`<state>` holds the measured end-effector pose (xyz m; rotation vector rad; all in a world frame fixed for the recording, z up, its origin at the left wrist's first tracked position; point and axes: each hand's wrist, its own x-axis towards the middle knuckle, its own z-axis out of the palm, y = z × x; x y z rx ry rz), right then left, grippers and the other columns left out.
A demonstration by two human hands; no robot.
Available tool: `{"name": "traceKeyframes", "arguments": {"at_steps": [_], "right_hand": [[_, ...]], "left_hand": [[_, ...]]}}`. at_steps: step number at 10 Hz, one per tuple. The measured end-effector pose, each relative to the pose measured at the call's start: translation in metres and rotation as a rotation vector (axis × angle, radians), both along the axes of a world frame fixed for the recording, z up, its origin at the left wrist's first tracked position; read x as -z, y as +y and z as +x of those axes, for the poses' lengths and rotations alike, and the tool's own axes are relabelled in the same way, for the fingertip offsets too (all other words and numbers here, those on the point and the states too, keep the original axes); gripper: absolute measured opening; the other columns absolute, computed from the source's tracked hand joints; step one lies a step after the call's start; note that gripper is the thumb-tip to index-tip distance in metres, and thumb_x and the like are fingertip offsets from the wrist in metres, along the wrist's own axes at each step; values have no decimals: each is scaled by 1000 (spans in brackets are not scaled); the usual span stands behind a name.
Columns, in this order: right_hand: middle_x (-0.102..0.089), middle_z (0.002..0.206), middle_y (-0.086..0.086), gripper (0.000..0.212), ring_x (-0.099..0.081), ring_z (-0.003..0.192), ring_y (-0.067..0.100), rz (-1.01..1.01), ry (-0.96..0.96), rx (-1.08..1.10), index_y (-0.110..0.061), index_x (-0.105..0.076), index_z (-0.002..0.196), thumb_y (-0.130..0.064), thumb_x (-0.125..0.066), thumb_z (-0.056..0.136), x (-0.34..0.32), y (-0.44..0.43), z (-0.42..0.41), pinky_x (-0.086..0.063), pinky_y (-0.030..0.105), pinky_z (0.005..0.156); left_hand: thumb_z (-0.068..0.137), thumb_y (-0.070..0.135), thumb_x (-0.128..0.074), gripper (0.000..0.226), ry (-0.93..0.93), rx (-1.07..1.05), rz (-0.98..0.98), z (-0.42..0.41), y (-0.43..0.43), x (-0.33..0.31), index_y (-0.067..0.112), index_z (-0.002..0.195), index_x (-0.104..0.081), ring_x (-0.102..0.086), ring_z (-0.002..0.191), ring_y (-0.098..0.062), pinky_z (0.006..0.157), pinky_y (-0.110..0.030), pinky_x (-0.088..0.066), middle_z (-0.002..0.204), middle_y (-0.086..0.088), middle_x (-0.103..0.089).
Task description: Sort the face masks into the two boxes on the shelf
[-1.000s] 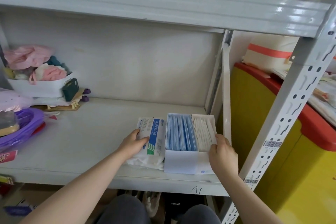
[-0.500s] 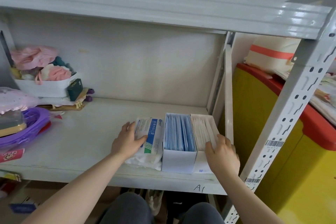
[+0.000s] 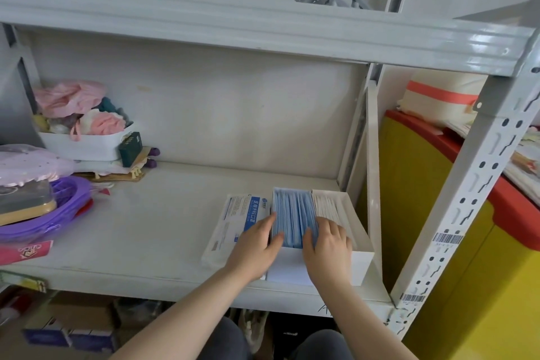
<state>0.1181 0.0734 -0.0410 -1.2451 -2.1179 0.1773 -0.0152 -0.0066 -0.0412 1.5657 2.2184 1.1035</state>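
Grey shelf (image 3: 160,228) stands beside a yellow cabinet (image 3: 415,184).

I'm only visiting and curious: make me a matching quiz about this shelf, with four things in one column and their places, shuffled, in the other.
Things:
1 blue masks
2 white masks
3 sealed packet
4 purple basket

Places:
A far left of the shelf
B in the right-hand box
C in the left-hand box
D lying flat, left of both boxes

Pairs: 1-C; 2-B; 3-D; 4-A.
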Motion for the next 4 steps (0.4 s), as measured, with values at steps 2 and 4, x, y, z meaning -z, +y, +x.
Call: {"name": "traceKeyframes", "arguments": {"at_steps": [2, 4], "right_hand": [[-62, 120, 2, 31, -54, 110, 22, -10, 38, -9, -15, -55, 119, -34, -46, 96, 3, -1, 0, -42, 36, 96], [-58, 127, 1, 30, -47, 118, 21, -51, 155, -10, -18, -53, 124, -31, -41, 99, -3, -6, -1, -36, 36, 100]], "left_hand": [[101, 36, -37, 55, 41, -17, 20, 4, -1, 0, 20, 152, -23, -39, 136, -14, 109, -29, -36, 153, 2, -36], [101, 33, -41, 50, 21, -3, 140, 5, -4, -2, 23, 149, -29, -36, 138, -12, 109, -25, -35, 151, 5, -37]]}}
